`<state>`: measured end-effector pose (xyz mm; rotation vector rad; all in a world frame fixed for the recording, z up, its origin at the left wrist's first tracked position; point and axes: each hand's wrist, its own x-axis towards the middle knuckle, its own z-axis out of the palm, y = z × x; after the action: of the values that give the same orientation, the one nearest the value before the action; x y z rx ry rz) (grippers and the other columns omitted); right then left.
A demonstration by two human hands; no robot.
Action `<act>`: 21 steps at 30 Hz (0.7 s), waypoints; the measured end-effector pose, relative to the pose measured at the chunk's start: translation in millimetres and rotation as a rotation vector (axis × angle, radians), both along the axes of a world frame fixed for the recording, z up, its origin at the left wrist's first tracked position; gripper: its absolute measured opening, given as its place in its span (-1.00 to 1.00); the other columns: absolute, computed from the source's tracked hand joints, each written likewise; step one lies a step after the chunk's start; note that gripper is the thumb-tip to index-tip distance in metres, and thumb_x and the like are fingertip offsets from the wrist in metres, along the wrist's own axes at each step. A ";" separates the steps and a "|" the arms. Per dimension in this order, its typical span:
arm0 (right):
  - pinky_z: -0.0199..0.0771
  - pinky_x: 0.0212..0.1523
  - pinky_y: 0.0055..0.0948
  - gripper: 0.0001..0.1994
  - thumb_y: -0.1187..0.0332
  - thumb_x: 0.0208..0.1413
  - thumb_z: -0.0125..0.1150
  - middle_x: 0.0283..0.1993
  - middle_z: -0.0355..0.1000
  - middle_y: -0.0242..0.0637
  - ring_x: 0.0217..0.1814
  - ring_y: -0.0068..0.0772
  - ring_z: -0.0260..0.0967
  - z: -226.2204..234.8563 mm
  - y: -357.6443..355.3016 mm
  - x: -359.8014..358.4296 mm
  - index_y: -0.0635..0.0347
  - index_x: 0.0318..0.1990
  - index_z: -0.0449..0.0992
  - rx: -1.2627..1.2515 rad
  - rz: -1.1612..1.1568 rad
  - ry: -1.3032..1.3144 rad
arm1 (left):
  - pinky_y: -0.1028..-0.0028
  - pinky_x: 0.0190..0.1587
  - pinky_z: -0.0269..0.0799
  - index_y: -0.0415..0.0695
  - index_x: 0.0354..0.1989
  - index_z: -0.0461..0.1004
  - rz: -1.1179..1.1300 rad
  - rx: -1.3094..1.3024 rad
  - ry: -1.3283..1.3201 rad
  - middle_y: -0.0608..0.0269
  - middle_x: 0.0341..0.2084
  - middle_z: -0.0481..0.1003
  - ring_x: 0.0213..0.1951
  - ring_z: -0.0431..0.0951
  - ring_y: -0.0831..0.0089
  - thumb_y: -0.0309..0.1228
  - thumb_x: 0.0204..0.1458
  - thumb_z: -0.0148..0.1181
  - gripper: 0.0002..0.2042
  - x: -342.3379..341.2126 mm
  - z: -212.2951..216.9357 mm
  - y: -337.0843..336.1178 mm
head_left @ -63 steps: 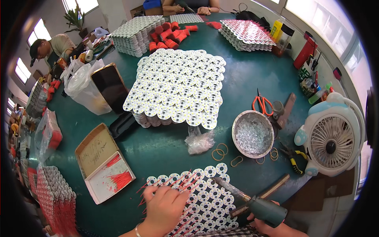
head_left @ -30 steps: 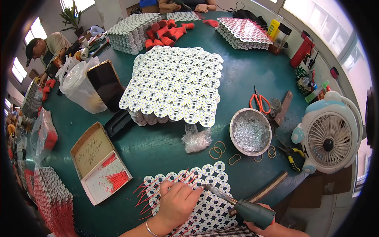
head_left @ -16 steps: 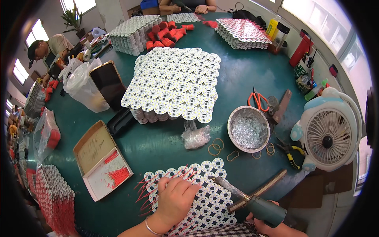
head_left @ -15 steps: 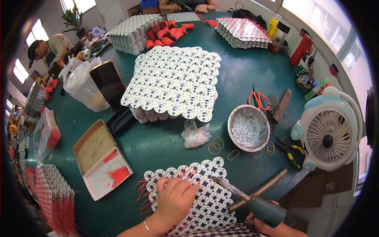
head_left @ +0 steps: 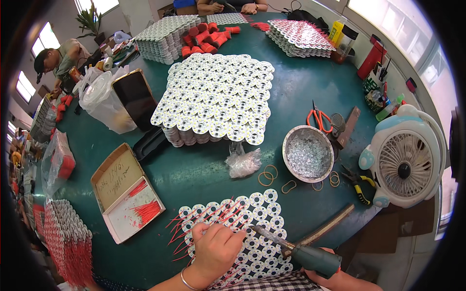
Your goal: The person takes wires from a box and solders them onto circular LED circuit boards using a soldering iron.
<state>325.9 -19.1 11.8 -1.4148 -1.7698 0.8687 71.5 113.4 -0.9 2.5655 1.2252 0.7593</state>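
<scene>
The left hand lies flat on a sheet of round white discs at the near edge of the green worktop. Its fingers are bent and pinch a thin red wire against a disc. The right hand is low in the picture, fingers wrapped tight around the soldering iron. The iron's tip points at a disc just beside the left fingers. Red wires stick out from the sheet's left side. A metal bowl and a small fan stand to the right.
</scene>
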 end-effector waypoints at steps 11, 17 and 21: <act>0.36 -0.08 -0.47 -0.65 0.47 -0.16 0.29 -0.29 0.50 -0.34 -0.31 -0.46 0.49 8.2 0.9 -3.3 0.20 -0.12 0.48 -0.295 -0.130 0.014 | 0.34 -0.19 0.07 0.03 -0.43 0.53 -0.015 -0.007 0.027 0.50 -0.61 0.29 -0.43 0.38 0.53 -0.44 -0.21 0.19 -0.87 0.4 -0.6 1.9; 0.35 -0.06 -0.46 -0.65 0.45 -0.20 0.32 -0.27 0.51 -0.35 -0.25 -0.44 0.48 7.8 3.8 -5.2 0.18 -0.15 0.51 -0.187 -0.113 -0.085 | 0.33 -0.25 0.06 0.03 -0.45 0.55 -0.010 0.015 -0.020 0.47 -0.66 0.25 -0.48 0.34 0.48 -0.51 -0.34 0.23 -0.80 1.8 -1.7 3.9; 0.37 -0.07 -0.46 -0.66 0.42 -0.19 0.32 -0.26 0.52 -0.33 -0.24 -0.46 0.49 14.2 3.5 -11.9 0.19 -0.16 0.51 -0.275 -0.261 0.143 | 0.33 -0.24 0.05 0.04 -0.45 0.54 0.000 0.011 -0.007 0.47 -0.65 0.25 -0.48 0.34 0.49 -0.50 -0.32 0.21 -0.81 1.9 -2.3 3.4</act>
<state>313.9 -15.6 25.9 -1.6692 -1.3598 1.0705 73.4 116.7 -3.2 2.5695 1.2230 0.7766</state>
